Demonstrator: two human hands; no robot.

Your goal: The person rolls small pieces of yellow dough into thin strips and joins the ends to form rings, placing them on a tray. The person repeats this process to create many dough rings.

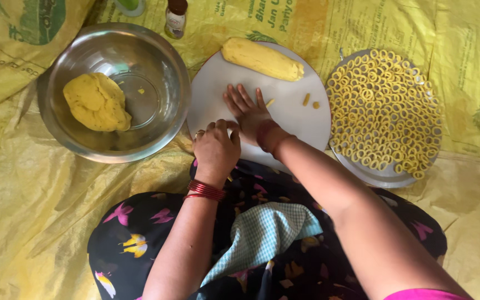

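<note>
The right hand [248,111] lies flat, palm down, on the white round board [284,119], its fingers [239,99] stretched out straight and slightly spread, gripping nothing that shows; whether any dough lies beneath the palm cannot be told. The left hand [216,147] rests just beside it at the board's near edge, fingers curled loosely inward with the knuckles up, touching the base of the right hand's thumb; whether it holds anything inside the curl is hidden. A ring shows on one left finger, red bangles [205,190] circle the left wrist, and a dark red band sits on the right wrist.

On the board, beyond the right fingertips, a thick roll of yellow dough [262,58] lies at a slant near the far edge. Three small dough bits [306,100] lie to the right of the hand, apart from one another.

To the right of the board, touching or slightly overlapped by it, a round metal plate [379,178] is covered with many small yellow dough rings [384,105]. To the left, a steel bowl [156,66] holds a lump of yellow dough [96,103] against its left side.

Everything stands on yellow printed sacking [29,205] spread on the floor. A small brown bottle [175,18] stands beyond the bowl. A checked green cloth [262,233] lies on the person's dark flowered lap.
</note>
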